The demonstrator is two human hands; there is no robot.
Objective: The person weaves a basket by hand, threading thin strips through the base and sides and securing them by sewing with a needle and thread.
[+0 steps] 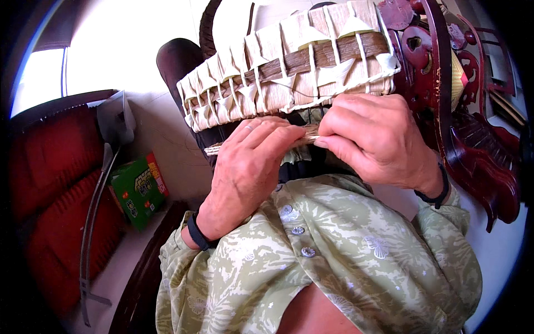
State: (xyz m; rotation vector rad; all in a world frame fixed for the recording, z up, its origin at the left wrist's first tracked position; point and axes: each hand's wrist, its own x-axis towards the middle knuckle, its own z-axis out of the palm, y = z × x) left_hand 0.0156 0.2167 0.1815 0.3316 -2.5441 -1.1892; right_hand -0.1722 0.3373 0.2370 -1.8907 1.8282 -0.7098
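My left hand [247, 156] is closed over a narrow plaited strip of pale fibre [213, 150], whose end sticks out beyond the hand's left side. Thumb and fingers of my right hand [378, 139] pinch the frayed tan strands [311, 134] at the strip's other end. Just beyond both hands rests a long slab of pale fibre [267, 42], crossed by several white strips and a brown band [295, 60]. A twisted white cord [356, 86] runs along its near edge. Dark strands hang between the slab and my fingers.
At the right stands a carved dark red wooden piece of furniture [445, 106]. On the left are a red ribbed seat [50, 222], a green box [139, 186] and a long thin grey metal stand [94, 222]. A dark wooden edge [150, 267] runs beside my left arm.
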